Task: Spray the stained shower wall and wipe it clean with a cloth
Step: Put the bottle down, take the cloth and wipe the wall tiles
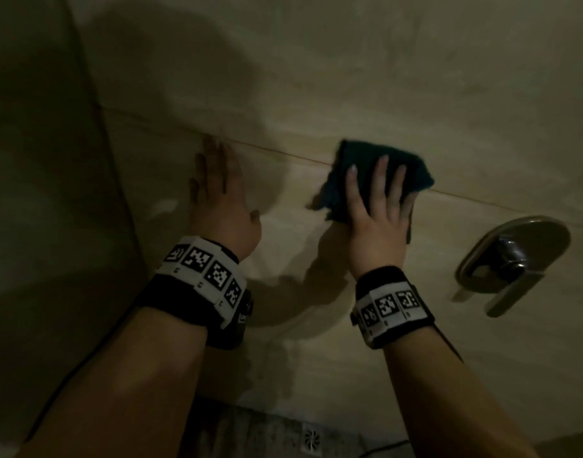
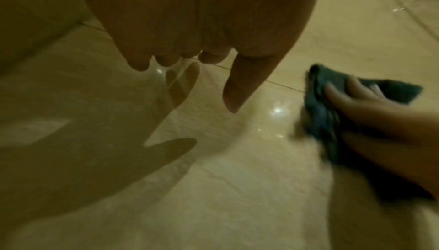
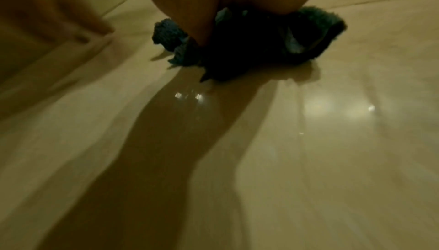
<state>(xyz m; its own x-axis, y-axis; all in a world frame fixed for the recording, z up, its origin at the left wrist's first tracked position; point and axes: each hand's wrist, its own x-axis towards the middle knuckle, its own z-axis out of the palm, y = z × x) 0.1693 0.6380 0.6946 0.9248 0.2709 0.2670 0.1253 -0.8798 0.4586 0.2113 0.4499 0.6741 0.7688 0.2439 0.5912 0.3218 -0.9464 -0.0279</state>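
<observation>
A dark teal cloth (image 1: 409,166) lies flat against the beige tiled shower wall (image 1: 366,77), across a grout line. My right hand (image 1: 376,209) presses it to the wall with straight, spread fingers. The left wrist view shows the cloth (image 2: 318,107) bunched under those fingers, and the right wrist view shows the cloth (image 3: 261,47) dark beneath the palm. My left hand (image 1: 217,190) rests flat on the wall to the left of the cloth, fingers straight, holding nothing. The wall (image 3: 332,141) looks wet and glossy below the cloth. No spray bottle is in view.
A metal shower handle on an oval plate (image 1: 511,259) sticks out of the wall to the right of my right hand. A wall corner (image 1: 98,143) runs down the left side. A floor drain (image 1: 311,439) shows at the bottom.
</observation>
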